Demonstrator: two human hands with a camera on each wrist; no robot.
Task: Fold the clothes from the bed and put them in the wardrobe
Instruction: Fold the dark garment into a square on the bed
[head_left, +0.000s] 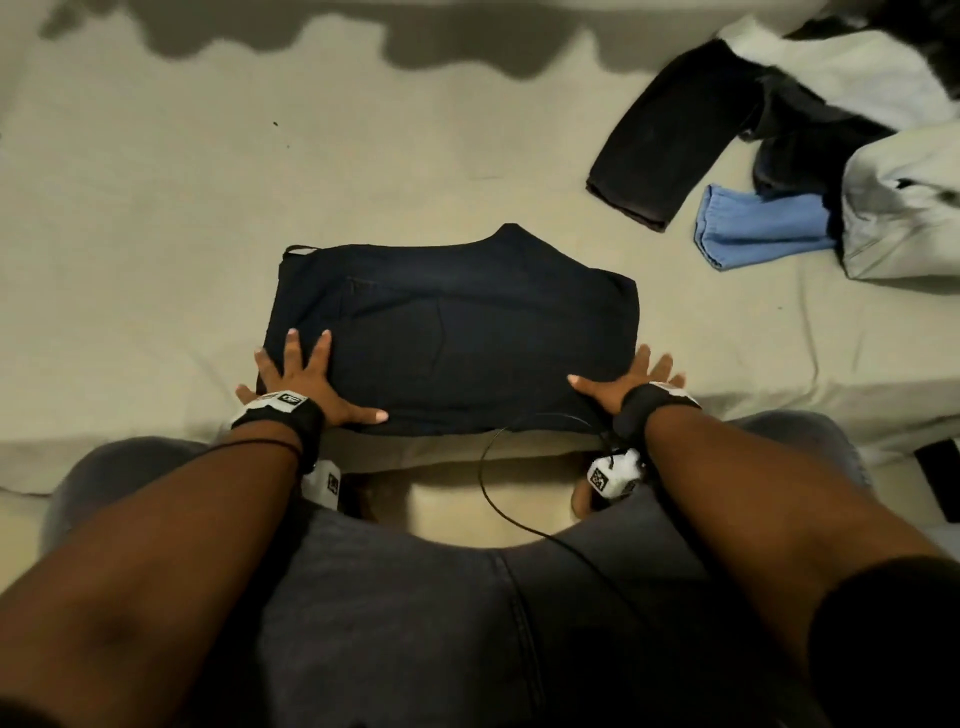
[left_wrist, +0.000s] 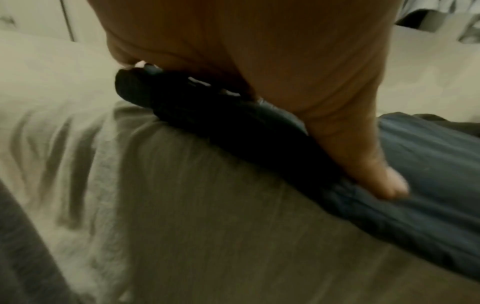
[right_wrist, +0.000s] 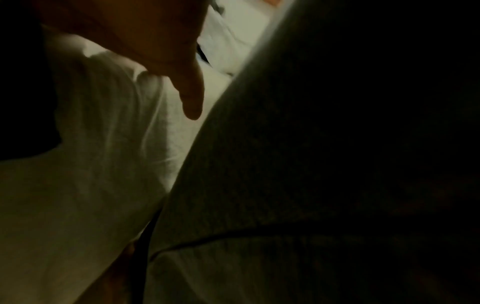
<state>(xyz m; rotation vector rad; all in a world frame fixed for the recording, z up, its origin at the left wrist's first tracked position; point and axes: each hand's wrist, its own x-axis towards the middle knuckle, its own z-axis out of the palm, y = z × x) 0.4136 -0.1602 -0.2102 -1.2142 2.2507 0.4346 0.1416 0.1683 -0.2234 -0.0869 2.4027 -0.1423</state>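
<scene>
At the centre of the head view, folded dark jeans (head_left: 452, 332) lie flat on the beige bed sheet (head_left: 156, 208), forming a broad rectangle with a small loop projecting at its 10 o'clock corner. Left hand (head_left: 298, 382): fingers straight and spread wide, palm down, pressing the 8 o'clock corner of the jeans; the thumb points toward 3 o'clock along the near edge. Left wrist view: the thumb (left_wrist: 374, 170) presses on the layered blue-black edge of the jeans (left_wrist: 428, 185), with the sheet (left_wrist: 207, 205) below it. Right hand (head_left: 631, 384): fingers likewise straight and splayed, set at the 4 o'clock corner, thumb lying on the cloth and the outer fingers reaching past the edge onto the sheet. Right wrist view: dark; one finger (right_wrist: 192, 98) hangs over pale sheet (right_wrist: 103, 123), beside grey fabric filling the 3 o'clock half. Both wrists carry black straps with white tagged camera units, and a thin black cable loops between them at 6 o'clock of the jeans.

Toward 2 o'clock, well apart from the folded piece, lies an unsorted heap: a black trouser leg (head_left: 670, 135), a light blue garment (head_left: 753, 228) and white clothing (head_left: 904, 208). The person's grey-clad knees fill the 6 o'clock area.
</scene>
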